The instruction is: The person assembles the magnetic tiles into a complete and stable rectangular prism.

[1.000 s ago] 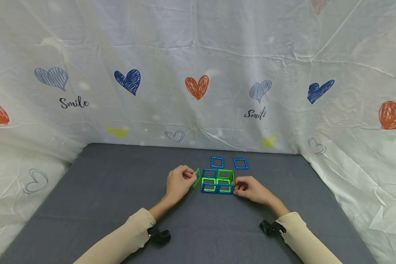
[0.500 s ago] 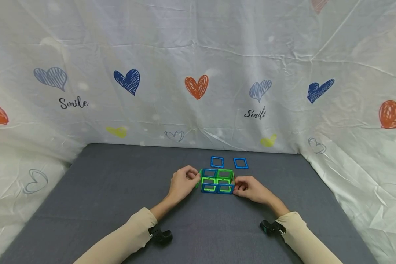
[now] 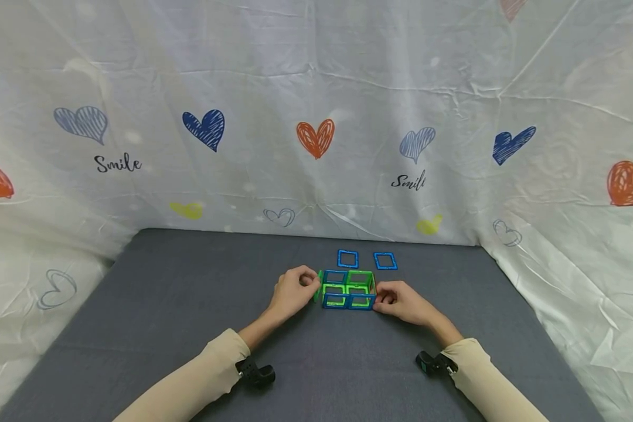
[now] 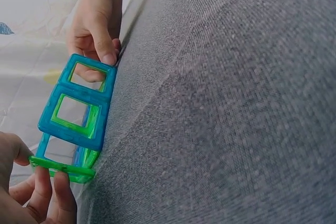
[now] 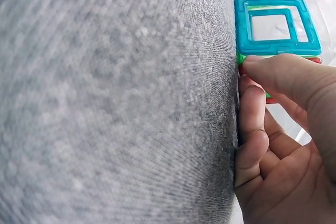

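A small box of see-through magnetic tiles (image 3: 349, 300) stands mid-table, its square frames blue and green. At its left end my left hand (image 3: 293, 290) pinches an upright green square magnetic tile (image 4: 63, 170) between thumb and fingers. The tile's edge is right at the box's open left end. My right hand (image 3: 405, 303) grips the opposite end low down, with the thumb at the near corner and the other fingers curled. There a red edge (image 5: 317, 60) shows beside the blue front frame (image 5: 278, 51). The right fingertips are partly hidden behind the thumb.
Two loose blue square tiles (image 3: 347, 259) lie flat behind the box, side by side. A dark grey cloth (image 3: 190, 328) covers the table. A white curtain (image 3: 264, 146) printed with hearts hangs along the back and sides.
My left hand has moved right with the green tile, from a small gap up against the box's left end. My right hand and the box have stayed put.
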`<action>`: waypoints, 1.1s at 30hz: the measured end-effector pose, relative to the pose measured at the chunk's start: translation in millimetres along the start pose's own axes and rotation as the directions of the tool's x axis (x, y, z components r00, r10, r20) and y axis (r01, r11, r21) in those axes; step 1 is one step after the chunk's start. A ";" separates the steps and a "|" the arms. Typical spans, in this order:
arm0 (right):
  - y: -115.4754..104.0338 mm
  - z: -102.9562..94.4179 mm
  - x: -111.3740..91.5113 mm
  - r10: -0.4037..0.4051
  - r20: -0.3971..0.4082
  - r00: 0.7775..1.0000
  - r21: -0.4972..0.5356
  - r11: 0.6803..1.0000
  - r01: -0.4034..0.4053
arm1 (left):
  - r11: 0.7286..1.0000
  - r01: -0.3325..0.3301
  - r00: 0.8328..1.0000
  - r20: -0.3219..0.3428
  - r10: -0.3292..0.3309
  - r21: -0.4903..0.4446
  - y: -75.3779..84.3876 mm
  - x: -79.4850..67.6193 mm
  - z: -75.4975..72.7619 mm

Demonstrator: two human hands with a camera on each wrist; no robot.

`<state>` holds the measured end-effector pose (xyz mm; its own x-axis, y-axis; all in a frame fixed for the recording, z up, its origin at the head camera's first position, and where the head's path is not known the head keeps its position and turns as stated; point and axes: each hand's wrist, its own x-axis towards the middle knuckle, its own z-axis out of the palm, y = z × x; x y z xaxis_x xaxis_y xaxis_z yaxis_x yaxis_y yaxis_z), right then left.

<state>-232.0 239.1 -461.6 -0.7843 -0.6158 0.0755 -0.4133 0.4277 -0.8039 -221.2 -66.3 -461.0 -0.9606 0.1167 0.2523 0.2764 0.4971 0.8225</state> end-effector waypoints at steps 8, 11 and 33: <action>2.8 -0.4 -0.3 -0.041 -0.006 0.999 -0.008 0.999 0.041 | 0.999 0.039 0.998 0.046 -0.038 -0.037 2.0 -0.3 -0.2; 1.6 -0.6 -0.5 -0.043 -0.006 0.999 0.001 0.999 0.043 | 0.997 0.051 0.997 0.063 -0.048 -0.055 2.6 -0.3 0.8; 0.1 -0.3 0.7 0.011 0.004 1.000 0.008 1.000 -0.011 | 0.993 0.042 0.992 0.126 -0.029 -0.107 -0.6 0.3 5.4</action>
<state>-232.7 238.9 -461.4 -0.7870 -0.6136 0.0648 -0.4011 0.4291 -0.8093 -221.8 -62.0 -464.1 -0.9641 0.2100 0.1623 0.2372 0.4070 0.8821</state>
